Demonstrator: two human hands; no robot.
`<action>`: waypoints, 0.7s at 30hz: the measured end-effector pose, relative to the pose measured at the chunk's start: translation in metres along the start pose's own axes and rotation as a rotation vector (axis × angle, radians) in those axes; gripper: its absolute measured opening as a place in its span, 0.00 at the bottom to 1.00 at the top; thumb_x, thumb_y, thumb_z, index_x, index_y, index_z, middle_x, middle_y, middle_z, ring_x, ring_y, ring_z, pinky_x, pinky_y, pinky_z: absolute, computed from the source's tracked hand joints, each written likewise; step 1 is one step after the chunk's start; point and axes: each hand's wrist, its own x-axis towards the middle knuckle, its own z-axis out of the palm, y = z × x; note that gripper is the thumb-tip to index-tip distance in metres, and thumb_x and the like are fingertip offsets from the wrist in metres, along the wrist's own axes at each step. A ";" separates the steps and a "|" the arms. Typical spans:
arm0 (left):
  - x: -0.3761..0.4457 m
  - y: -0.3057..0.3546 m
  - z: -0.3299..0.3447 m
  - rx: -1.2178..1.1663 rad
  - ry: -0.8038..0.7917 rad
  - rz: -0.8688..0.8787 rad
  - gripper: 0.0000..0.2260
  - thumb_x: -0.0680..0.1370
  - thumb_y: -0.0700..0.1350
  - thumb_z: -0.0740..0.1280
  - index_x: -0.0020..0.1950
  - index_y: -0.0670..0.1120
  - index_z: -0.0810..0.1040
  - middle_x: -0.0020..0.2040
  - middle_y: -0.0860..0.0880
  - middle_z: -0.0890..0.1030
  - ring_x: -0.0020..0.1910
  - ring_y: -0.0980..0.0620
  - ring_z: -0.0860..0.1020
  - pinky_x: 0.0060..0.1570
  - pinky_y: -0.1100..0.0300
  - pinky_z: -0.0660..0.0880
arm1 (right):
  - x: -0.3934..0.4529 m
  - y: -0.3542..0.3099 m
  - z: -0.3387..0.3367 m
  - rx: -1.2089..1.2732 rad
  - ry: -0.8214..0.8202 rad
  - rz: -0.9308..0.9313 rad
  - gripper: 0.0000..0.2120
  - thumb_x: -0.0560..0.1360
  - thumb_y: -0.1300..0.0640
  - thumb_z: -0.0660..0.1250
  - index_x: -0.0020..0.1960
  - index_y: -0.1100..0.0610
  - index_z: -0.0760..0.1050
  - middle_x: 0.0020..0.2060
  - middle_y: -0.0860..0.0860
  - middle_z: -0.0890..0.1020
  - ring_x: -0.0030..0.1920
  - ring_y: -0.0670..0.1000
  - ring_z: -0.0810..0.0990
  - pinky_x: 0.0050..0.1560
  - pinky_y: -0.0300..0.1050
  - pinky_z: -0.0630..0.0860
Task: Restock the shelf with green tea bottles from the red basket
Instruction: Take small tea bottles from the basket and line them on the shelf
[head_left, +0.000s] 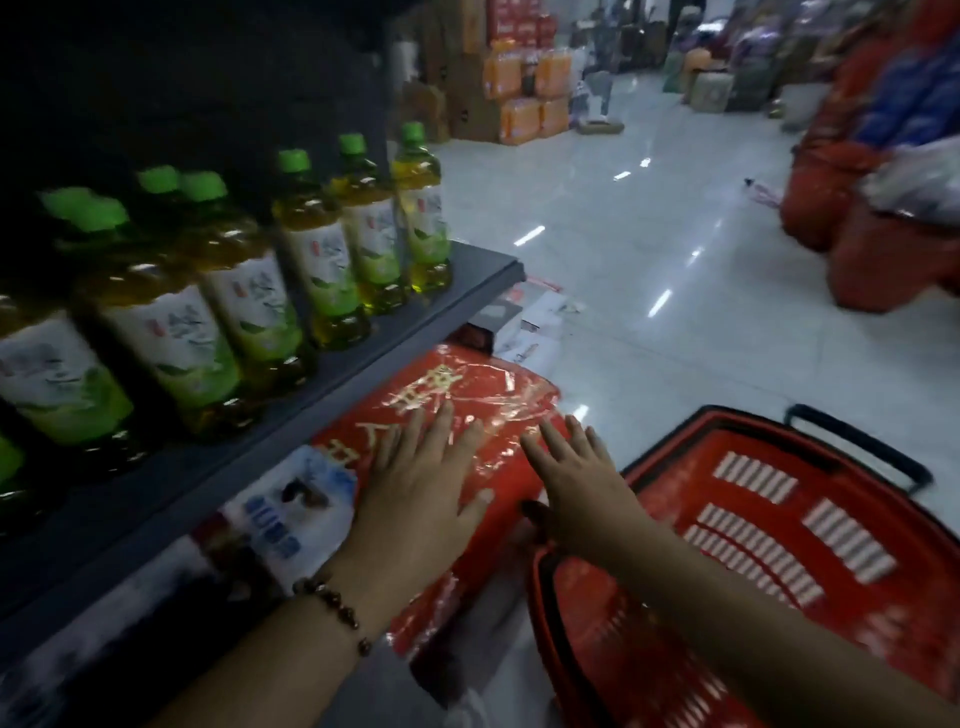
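Green tea bottles (322, 249) stand upright in a row along the grey shelf (483, 270), green caps up, the line reaching almost to the shelf's outer end. From the head view, the red basket (769, 525) sits on the floor to the right, below the shelf, and what shows of its slotted bottom holds no bottle. Both hands are held out flat between shelf and basket: the left hand (421, 483), with a bead bracelet (337, 608) at the wrist, has its fingers straight and slightly spread over a red plastic-wrapped pack (467, 395) under the shelf; the right hand (582, 483) likewise has straight, spread fingers and holds nothing, hovering near the basket's rim.

By my reading the restocking is at or near its end, since the basket looks emptied. A next move, if any, calls for checking the basket's hidden near corner and perhaps straightening the row.

Pale glossy tiles (675, 249) reflect ceiling lights; stacked cartons (519, 98) and red bins (872, 249) stand further off
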 end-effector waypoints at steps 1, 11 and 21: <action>0.008 0.016 0.011 0.020 -0.035 0.052 0.32 0.81 0.61 0.57 0.81 0.55 0.47 0.82 0.48 0.46 0.80 0.45 0.45 0.78 0.46 0.45 | -0.011 0.021 0.012 0.007 -0.032 0.069 0.38 0.80 0.39 0.58 0.81 0.52 0.44 0.80 0.56 0.45 0.79 0.62 0.41 0.78 0.58 0.42; 0.046 0.132 0.124 0.257 -0.289 0.360 0.32 0.82 0.59 0.56 0.81 0.51 0.46 0.81 0.41 0.43 0.79 0.37 0.44 0.74 0.36 0.42 | -0.075 0.153 0.158 0.150 -0.349 0.668 0.37 0.79 0.40 0.59 0.80 0.54 0.48 0.79 0.59 0.50 0.78 0.66 0.49 0.77 0.60 0.48; 0.067 0.126 0.160 0.221 -0.335 0.277 0.36 0.81 0.58 0.57 0.80 0.52 0.37 0.79 0.38 0.34 0.78 0.34 0.43 0.75 0.39 0.53 | -0.024 0.165 0.254 1.099 -0.176 1.079 0.17 0.81 0.59 0.62 0.67 0.65 0.72 0.61 0.57 0.77 0.65 0.57 0.74 0.65 0.44 0.69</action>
